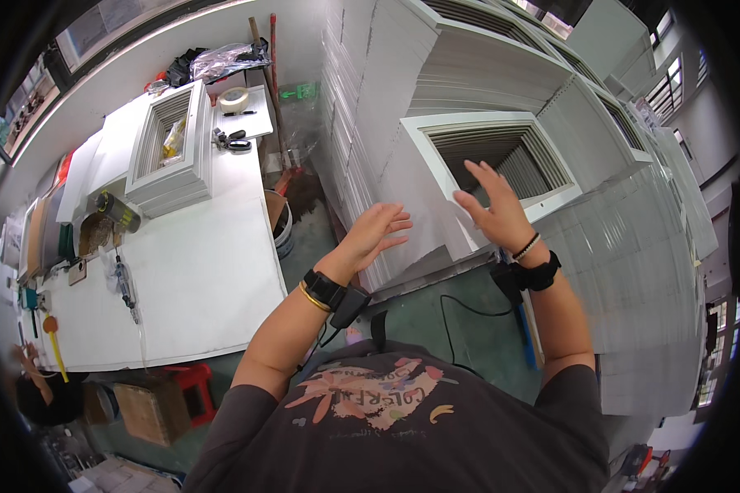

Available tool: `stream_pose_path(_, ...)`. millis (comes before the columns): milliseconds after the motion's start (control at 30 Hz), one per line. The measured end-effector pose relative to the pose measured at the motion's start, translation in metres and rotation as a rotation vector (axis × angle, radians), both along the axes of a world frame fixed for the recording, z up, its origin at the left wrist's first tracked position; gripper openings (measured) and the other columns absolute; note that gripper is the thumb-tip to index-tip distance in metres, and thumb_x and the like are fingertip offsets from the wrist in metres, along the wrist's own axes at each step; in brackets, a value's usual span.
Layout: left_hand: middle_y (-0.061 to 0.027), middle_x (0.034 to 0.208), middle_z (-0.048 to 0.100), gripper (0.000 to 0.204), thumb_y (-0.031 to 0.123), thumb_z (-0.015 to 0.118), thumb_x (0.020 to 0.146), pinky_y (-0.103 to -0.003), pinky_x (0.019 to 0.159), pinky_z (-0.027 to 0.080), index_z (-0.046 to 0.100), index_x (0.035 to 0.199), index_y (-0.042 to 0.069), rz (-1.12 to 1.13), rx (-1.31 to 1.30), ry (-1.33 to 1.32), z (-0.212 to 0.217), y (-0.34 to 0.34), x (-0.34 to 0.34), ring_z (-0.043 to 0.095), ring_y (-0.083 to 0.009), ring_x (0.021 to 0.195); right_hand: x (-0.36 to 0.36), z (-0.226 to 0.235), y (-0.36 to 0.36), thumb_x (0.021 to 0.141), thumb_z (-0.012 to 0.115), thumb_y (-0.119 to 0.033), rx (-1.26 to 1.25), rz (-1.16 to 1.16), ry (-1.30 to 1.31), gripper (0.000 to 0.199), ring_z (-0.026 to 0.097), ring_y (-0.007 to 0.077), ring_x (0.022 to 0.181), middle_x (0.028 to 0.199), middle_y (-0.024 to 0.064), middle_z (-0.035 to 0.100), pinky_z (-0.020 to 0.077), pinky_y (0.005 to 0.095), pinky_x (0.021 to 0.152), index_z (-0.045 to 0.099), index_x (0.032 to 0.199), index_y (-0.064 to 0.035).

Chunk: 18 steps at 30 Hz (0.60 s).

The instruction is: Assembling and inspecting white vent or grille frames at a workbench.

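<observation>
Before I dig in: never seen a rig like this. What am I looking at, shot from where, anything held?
No machine here: just a person's two bare hands. The single picture comes from the left of two head-worn fisheye cameras looking down, so straight edges bend near the rim.

The left hand and right hand are both open, with nothing visibly held. The right is by a stacked white frame; I can't tell whether they touch.

To the person's left, a white table carries another stack of white frames, a tape roll and a slim tool, among other things.
</observation>
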State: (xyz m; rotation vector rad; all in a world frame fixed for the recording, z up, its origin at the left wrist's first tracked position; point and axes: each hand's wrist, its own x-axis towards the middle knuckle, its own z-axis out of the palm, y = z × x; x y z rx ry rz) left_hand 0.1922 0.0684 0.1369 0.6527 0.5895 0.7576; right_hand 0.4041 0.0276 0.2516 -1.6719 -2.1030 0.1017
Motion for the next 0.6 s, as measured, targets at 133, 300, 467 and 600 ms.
stream_pose_path(133,-0.0188,0.114,0.048,0.055,0.042,0.054,0.088,-0.040,0.088,0.048,0.043,0.118,-0.003,-0.097,0.073,0.055,0.015,0.023,0.019,0.055,-0.0239,0.100,0.052,-0.011,-0.045,0.087,0.059,-0.025,0.228,-0.365,0.686,0.027,0.063,0.0180,0.076,0.081,0.0106,0.062,0.0489,0.0292,0.069,0.055,0.095,0.0000)
stream_pose_path(300,-0.0137,0.100,0.054,0.065,0.049,0.060,0.080,-0.034,0.080,0.049,0.047,0.113,-0.006,-0.131,0.128,0.204,0.031,0.038,0.047,0.056,-0.0210,0.090,0.081,-0.066,-0.079,0.086,0.057,-0.041,-0.096,-0.650,1.319,0.038,0.060,0.0177,0.066,0.076,0.0081,0.058,0.0500,0.0295,0.062,0.051,0.093,-0.0039)
stream_pose_path(467,-0.0107,0.101,0.058,0.056,0.043,0.060,0.082,-0.031,0.077,0.047,0.050,0.115,0.000,-0.065,0.159,0.239,0.021,0.032,0.065,0.057,-0.0167,0.091,0.065,-0.072,-0.066,0.083,0.054,-0.053,-0.302,-0.399,1.694,0.053,0.061,0.0200,0.078,0.089,0.0096,0.058,0.0508,0.0317,0.065,0.050,0.104,-0.0048)
stream_pose_path(600,-0.0147,0.088,0.055,0.062,0.041,0.068,0.075,-0.028,0.064,0.045,0.043,0.103,-0.009,0.114,0.167,0.228,0.020,0.003,0.057,0.054,-0.0177,0.075,0.054,-0.080,-0.066,0.083,0.055,-0.045,-0.141,-0.435,1.722,0.049,0.058,0.0193,0.091,0.099,0.0079,0.058,0.0478,0.0318,0.075,0.049,0.113,-0.0059)
